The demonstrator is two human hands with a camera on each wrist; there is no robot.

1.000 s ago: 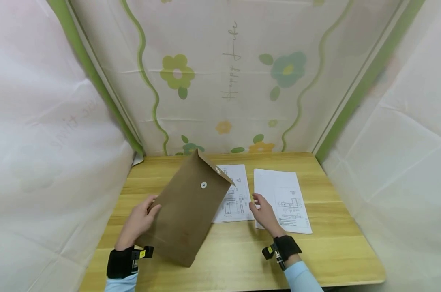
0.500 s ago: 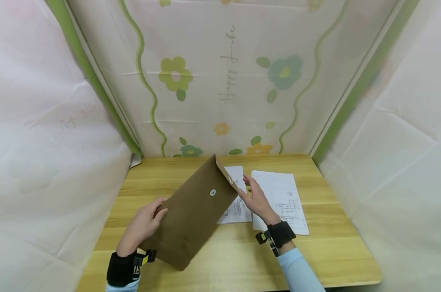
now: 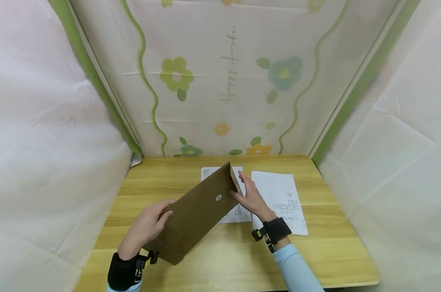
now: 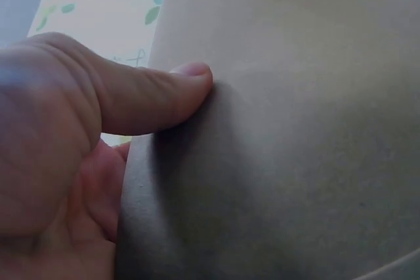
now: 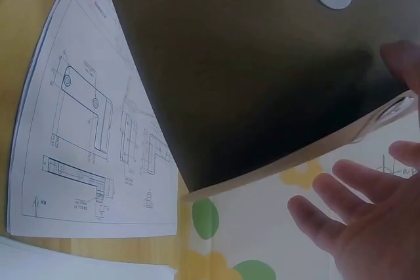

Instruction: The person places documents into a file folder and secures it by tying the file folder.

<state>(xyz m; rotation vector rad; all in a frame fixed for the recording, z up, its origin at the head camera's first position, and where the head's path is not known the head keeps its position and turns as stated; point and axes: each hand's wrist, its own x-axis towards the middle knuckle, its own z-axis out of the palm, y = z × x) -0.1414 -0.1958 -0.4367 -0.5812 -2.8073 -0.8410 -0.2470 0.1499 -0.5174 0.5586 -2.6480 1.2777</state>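
Left hand (image 3: pixel 145 227) grips brown envelope (image 3: pixel 195 221) by its left edge, loose-fingered right hand (image 3: pixel 253 198) at its flap (image 5: pixel 295 157), right-wrist view showing an L-shaped drawing (image 5: pixel 97 106) that the envelope mostly hides from the head camera.

A smooth pale-yellow wood-grain worktop (image 3: pixel 315 259) with a rounded near right corner carries two flat white paper stacks printed with line drawings: a left stack (image 3: pixel 238 215), partly hidden, around the middle, and a right stack (image 3: pixel 279 200) just beside it, reaching slightly nearer.
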